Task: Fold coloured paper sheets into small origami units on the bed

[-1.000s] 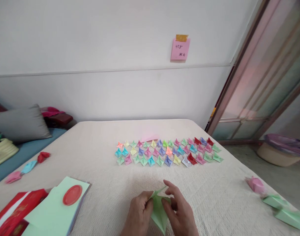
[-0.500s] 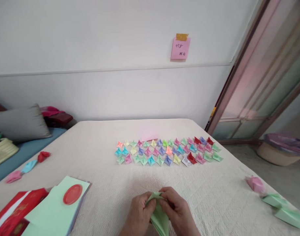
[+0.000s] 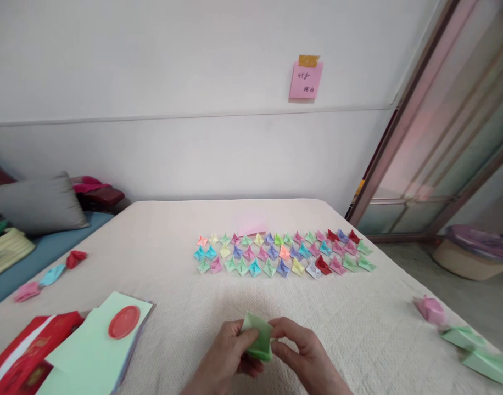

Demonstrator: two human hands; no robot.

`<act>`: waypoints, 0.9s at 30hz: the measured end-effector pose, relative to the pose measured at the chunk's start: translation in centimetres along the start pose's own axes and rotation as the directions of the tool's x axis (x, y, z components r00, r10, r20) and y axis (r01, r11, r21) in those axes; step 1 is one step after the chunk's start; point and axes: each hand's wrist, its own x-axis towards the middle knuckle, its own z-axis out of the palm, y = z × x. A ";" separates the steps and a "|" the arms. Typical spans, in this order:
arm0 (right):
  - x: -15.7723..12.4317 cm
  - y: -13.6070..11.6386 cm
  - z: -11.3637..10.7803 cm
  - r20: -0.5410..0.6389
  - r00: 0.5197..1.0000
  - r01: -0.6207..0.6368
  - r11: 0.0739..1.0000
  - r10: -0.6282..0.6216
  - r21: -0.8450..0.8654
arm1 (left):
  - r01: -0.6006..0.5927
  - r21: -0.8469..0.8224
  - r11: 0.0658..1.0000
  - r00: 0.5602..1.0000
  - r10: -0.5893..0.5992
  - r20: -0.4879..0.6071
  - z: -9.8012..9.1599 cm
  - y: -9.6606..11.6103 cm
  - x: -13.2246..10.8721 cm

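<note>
Far left of the grip: a stack [image 3: 87, 356] of green sheets with a red disc [image 3: 123, 322] on top is lying as before, and its near corner is running off the frame.

Left hand [image 3: 229, 354] is pinching the paper [image 3: 257, 341], which is green, by its left edge, thumb on top. The paper is sitting between both grips, low over the worktop [image 3: 173, 263]; whether it is touching I cannot tell. A second ago it was hanging long and pointed. Now it is showing as a short, squarish packet, so by my reading the folding is advancing.

Right hand [image 3: 307, 356] is closing on the right edge, fingers curled. Fingers are hiding the paper's underside and lower folds, and both wrists are being cut off.

Beyond the grip, rows of small folded pieces [image 3: 284, 255] are lying unchanged. Far right, green pieces [image 3: 482, 359] are running partly out of frame.
</note>
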 end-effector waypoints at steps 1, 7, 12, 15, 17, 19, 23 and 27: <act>0.1 0.3 0.1 -0.017 1.000 -0.017 1.000 0.017 0.013 | -0.007 -0.044 0.999 0.999 0.009 0.043 0.0 0.1 -0.1; 0.3 1.6 0.4 -0.174 0.978 -0.091 0.987 0.114 0.135 | -0.105 -0.054 0.993 0.972 0.114 0.203 0.5 0.7 -0.6; 0.4 1.6 1.1 -0.226 0.960 -0.128 0.978 0.164 0.167 | -0.168 0.194 0.966 0.983 0.179 -0.042 1.2 -0.2 0.3; 0.4 1.6 1.3 -0.258 0.950 -0.134 0.975 0.177 0.175 | -0.235 0.236 0.943 0.955 0.270 -0.126 1.2 -0.8 0.5; 0.3 1.6 1.4 -0.258 0.951 -0.120 0.972 0.171 0.203 | -0.305 0.255 0.918 0.931 0.344 -0.123 1.0 -0.9 0.5; 0.2 1.6 1.4 -0.261 0.951 -0.103 0.966 0.165 0.236 | -0.341 0.245 0.908 0.921 0.375 -0.105 0.8 -0.9 0.4; 0.2 1.6 1.8 -0.278 0.943 -0.071 0.929 0.181 0.363 | -0.348 0.114 0.930 0.930 0.358 -0.082 0.7 -0.7 0.3; 0.3 2.1 2.2 -0.255 0.940 -0.057 0.844 0.225 0.533 | -0.367 -0.001 0.930 0.929 0.366 -0.057 0.9 -0.6 0.3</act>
